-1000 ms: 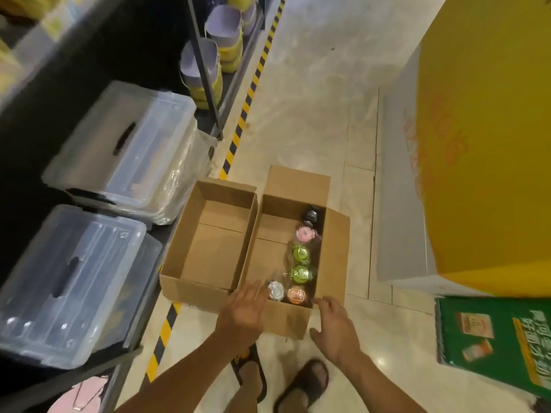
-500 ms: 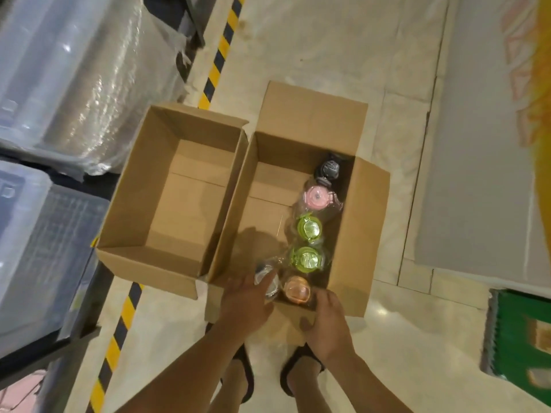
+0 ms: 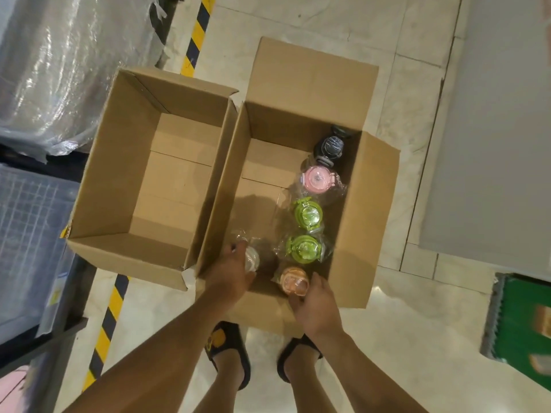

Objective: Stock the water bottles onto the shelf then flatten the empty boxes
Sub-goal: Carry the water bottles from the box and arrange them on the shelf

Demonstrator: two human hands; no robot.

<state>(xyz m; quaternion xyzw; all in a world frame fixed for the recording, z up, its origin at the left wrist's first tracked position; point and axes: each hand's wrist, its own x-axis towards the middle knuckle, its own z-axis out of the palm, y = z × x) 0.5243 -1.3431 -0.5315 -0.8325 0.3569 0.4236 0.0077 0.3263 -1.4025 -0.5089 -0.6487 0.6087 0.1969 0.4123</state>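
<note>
Reaching into the right box [image 3: 366,222] of two touching, the left hand [image 3: 229,275] curls round the clear-lidded bottle [image 3: 252,257], the right hand [image 3: 316,305] pinches the orange-lidded bottle [image 3: 293,278]; six bottles [image 3: 308,214] inside, its floor open leftward.

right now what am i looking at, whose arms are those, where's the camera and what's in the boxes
There is no machine here: those are a person's two bare arms. The one picture comes from a camera worn on the person's head, looking down, so their sandalled feet show too. Two open cardboard boxes stand side by side on the tiled floor. The left box shows only its cardboard bottom. The right box holds plastic-wrapped water bottles seen from above: black lid, pink lid, far green lid, near green lid. The left hand grips the clear-lidded bottle. The right hand curls round the orange-lidded bottle.
</note>
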